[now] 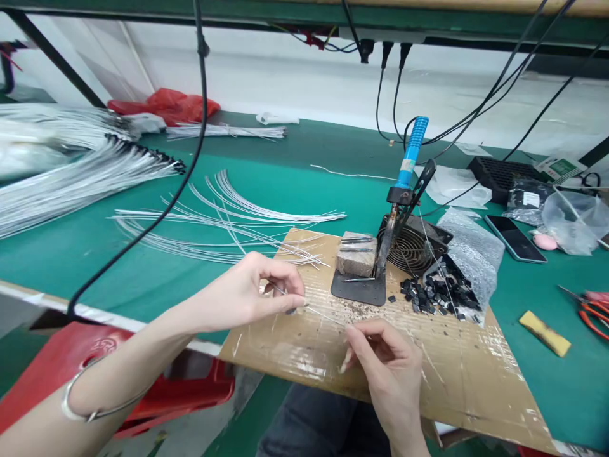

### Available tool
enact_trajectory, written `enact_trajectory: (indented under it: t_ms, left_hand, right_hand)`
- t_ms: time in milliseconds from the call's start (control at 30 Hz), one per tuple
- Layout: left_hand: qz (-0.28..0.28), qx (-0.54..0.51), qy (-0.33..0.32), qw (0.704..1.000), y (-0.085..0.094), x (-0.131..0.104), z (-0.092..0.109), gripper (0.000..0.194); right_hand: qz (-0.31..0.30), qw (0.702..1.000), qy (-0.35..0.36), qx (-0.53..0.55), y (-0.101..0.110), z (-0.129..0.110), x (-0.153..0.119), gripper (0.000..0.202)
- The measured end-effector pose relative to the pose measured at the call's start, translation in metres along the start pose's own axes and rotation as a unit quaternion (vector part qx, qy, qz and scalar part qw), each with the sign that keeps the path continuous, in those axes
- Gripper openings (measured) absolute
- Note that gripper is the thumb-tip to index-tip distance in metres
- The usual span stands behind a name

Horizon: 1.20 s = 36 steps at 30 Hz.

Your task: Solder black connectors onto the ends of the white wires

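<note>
My left hand is closed in a pinch on a thin wire. A small dark bit shows under its fingertips, too small to name. The same wire runs to my right hand, whose thumb and forefinger pinch it. Both hands are above a cardboard sheet. Just beyond them a soldering iron with a blue handle leans in its stand, tip down. Beside the tip sits a grey block with several thin metal pieces on it. Small black pieces spill from a bubble-wrap bag.
Loose white wires fan out behind my left hand, and thick bundles lie far left. A black cable hangs down in front. Right of the cardboard are a phone, a yellow sponge and orange-handled scissors. A fan stands behind the iron.
</note>
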<state>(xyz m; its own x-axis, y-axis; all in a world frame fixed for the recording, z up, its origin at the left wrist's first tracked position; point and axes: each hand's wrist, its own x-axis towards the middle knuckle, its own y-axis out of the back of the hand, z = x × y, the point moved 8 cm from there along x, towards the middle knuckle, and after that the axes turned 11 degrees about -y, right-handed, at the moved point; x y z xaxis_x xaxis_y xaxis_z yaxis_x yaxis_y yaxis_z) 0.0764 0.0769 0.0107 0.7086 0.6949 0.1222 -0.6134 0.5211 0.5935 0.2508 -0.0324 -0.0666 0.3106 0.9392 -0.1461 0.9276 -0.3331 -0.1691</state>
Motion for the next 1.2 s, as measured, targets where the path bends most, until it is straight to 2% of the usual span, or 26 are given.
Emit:
enact_trajectory:
  t_ms: [100,200,300,433,567,667,833,967,1100,1200]
  left_hand:
    - [-0.020,-0.010,0.004,1.000,-0.008,-0.001,-0.001,0.022]
    - [-0.037,-0.012,0.011,0.999,-0.012,-0.002,-0.004,0.024]
    - [-0.075,-0.022,0.021,0.997,-0.016,-0.004,-0.007,0.024]
    - [-0.120,-0.029,0.032,0.992,-0.020,-0.006,-0.008,0.025]
    - [-0.112,0.025,0.014,0.993,-0.024,-0.006,0.000,0.025]
    - [-0.102,0.053,-0.010,0.993,-0.037,-0.004,0.013,0.021]
    - [-0.096,0.063,-0.019,0.993,-0.059,0.004,0.026,0.025]
    - [-0.085,0.064,0.019,0.994,-0.064,0.012,0.013,0.021]
    - [-0.088,-0.026,0.064,0.994,-0.072,0.018,-0.008,0.025]
    - [-0.069,-0.092,0.066,0.991,-0.075,0.026,-0.014,0.025]
  right_hand:
    - [-0.006,1.000,-0.022,0.001,-0.004,0.003,0.000,0.021]
    - [-0.034,0.999,-0.015,-0.004,-0.007,0.001,0.004,0.019]
    - [-0.070,0.997,-0.011,-0.008,-0.009,-0.001,0.007,0.019]
    - [-0.086,0.996,-0.003,-0.021,-0.007,-0.004,0.007,0.022]
    - [-0.089,0.991,0.033,-0.090,-0.007,-0.008,0.005,0.022]
    - [-0.066,0.991,0.045,-0.106,-0.004,-0.010,0.006,0.024]
    - [-0.056,0.996,-0.012,-0.070,-0.002,-0.003,0.006,0.024]
    - [-0.030,0.998,-0.047,-0.028,0.002,0.008,0.007,0.025]
    - [-0.013,0.999,-0.045,-0.008,0.005,0.015,0.009,0.025]
    - [0.015,0.997,-0.071,-0.001,0.010,0.016,0.009,0.030]
